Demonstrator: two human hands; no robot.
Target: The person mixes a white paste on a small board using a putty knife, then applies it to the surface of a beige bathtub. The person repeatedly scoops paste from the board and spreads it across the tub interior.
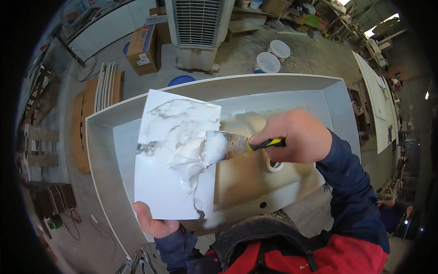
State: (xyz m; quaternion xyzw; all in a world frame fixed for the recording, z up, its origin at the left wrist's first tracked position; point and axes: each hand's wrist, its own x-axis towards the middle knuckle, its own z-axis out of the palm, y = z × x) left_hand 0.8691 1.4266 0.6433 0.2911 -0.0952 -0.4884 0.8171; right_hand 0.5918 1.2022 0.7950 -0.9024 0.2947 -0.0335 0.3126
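Note:
My left hand grips the lower left corner of a white marble-patterned board, which is tilted over the left part of a large box-shaped frame. A glossy white paste lies smeared in a mound across the board's middle. In my right hand is a putty knife with a yellow and black handle. Its blade carries a lump of the same paste and meets the board's right edge. Below, inside the frame, shows the tan underside of a moulded basin, partly hidden by the board and my right hand.
The frame's pale walls surround the basin. Pliers are near its lower left corner. Beyond stand an air cooler, a cardboard box and white buckets. Another person is at the far right.

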